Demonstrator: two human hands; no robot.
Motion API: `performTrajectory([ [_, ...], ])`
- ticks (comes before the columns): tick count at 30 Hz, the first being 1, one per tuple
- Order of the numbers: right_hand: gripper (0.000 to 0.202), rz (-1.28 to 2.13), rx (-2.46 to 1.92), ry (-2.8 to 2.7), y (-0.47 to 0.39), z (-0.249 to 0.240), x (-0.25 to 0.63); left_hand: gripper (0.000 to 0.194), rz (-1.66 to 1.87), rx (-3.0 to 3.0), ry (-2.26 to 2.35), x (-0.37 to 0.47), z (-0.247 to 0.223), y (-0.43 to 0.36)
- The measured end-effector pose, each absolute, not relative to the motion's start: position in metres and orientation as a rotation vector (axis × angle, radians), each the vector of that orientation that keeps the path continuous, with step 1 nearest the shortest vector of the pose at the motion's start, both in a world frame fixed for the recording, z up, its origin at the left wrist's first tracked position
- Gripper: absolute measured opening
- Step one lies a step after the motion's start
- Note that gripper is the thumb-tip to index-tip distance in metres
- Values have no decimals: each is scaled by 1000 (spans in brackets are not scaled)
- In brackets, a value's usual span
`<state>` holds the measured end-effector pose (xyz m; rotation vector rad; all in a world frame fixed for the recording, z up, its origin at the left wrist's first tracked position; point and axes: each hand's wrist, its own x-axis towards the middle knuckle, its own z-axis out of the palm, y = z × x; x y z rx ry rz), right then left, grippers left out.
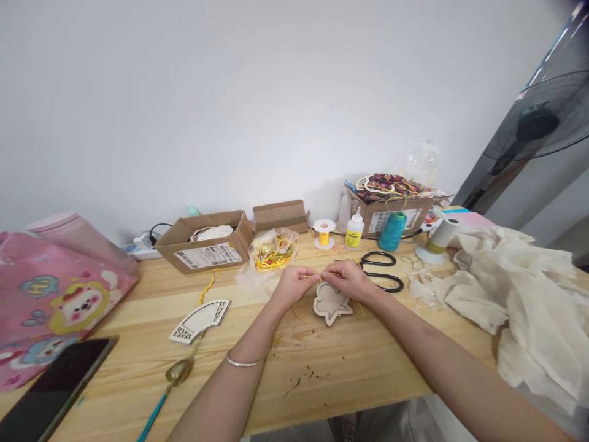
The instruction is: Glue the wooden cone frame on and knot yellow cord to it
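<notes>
My left hand (298, 286) and my right hand (346, 279) meet near the middle of the table, fingertips pinched close together on a thin yellow cord (321, 279). Below the fingertips lies a pale wooden flower-shaped piece (330, 303), beside my right hand. A loose yellow strand curves on the table under my left hand. Black-handled scissors (386, 258) lie just beyond my right hand, partly hidden by it. To the left rests a fan-shaped wooden piece (202, 320) with a yellow cord at its top.
Behind stand an open cardboard box (207, 253), a bag of yellow cords (275, 252), a yellow spool (324, 236), a glue bottle (354, 230) and teal thread (392, 232). Cream fabric (529, 294) covers the right; a spoon (178, 372) and phone (53, 393) lie left.
</notes>
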<state>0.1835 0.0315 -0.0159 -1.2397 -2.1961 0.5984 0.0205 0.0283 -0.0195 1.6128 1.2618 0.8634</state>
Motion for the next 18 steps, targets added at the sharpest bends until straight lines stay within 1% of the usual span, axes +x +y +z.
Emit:
performTrajectory([
  [4, 27, 630, -1352, -2133, 32, -15, 183, 25, 849, 1622, 1252, 21, -20, 28],
  [9, 29, 667, -1358, -2041, 33, -15, 183, 27, 863, 1612, 1229, 22, -17, 27],
  [15, 33, 867, -1368, -1806, 33, -14, 181, 27, 862, 1626, 1245, 22, -17, 28],
  [18, 31, 884, -1380, -1753, 34, -16, 180, 27, 869, 1632, 1246, 22, -18, 29],
])
